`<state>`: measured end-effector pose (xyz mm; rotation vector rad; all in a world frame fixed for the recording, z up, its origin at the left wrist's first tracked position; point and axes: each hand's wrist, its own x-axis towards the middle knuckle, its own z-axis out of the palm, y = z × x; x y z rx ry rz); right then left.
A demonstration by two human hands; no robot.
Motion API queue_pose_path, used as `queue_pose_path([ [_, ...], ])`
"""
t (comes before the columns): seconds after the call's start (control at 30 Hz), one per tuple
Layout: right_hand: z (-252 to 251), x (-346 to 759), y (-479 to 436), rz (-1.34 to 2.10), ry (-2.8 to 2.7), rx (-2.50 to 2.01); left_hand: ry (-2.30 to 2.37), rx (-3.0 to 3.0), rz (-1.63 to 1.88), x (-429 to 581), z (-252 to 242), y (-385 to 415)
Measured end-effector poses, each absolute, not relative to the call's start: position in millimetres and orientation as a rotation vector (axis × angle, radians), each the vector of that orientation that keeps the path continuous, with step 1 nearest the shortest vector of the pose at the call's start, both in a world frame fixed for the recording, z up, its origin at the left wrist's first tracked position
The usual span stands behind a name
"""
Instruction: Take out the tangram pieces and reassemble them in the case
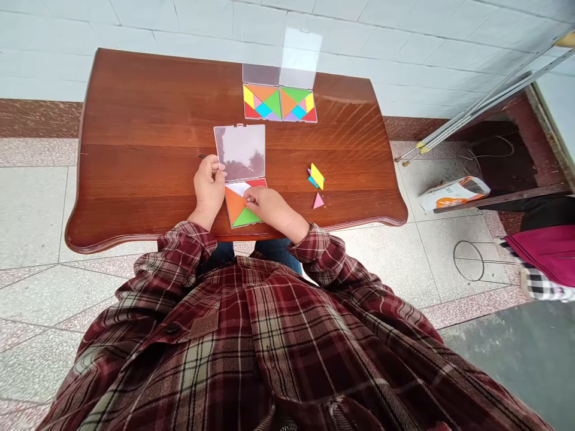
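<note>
Sleeves bent | left hand pinches puzzle case | right hand curled on orange piece, fingers' grip unclear

Dark wooden table on pale speckled floor, white tiled wall behind

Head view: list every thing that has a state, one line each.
Near case: open, lid flipped back, tray partly filled, white gap showing.
Far left case: open, tray full.
Far right case: open, tray full.
Yellow piece: loose on the table, outside any tray.
Pink triangle: loose, lying flat.
Left hand: at the near case's left edge, grip unclear.
Right hand: fingertips on the tray's pieces.
</note>
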<state>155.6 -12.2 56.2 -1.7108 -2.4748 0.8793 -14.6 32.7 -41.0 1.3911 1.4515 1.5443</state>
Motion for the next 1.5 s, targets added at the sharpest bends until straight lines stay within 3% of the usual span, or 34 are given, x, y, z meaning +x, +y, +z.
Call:
queue_pose_path([
  [0.47,48,202,-12,0.897,-2.115,-1.599,1.485,1.398,1.525,-14,-38,32],
  [0.8,33,278,-17,0.544,-1.706,-1.865,1.504,1.371,1.536,-17,-31,32],
  [0.97,35,300,6,0.322,-1.722,-2.088,1.529,1.368,1.542,-16,-29,32],
  [1.5,16,307,34,0.307,-1.820,-2.204,1.490,1.393,1.522,-19,-33,33],
])
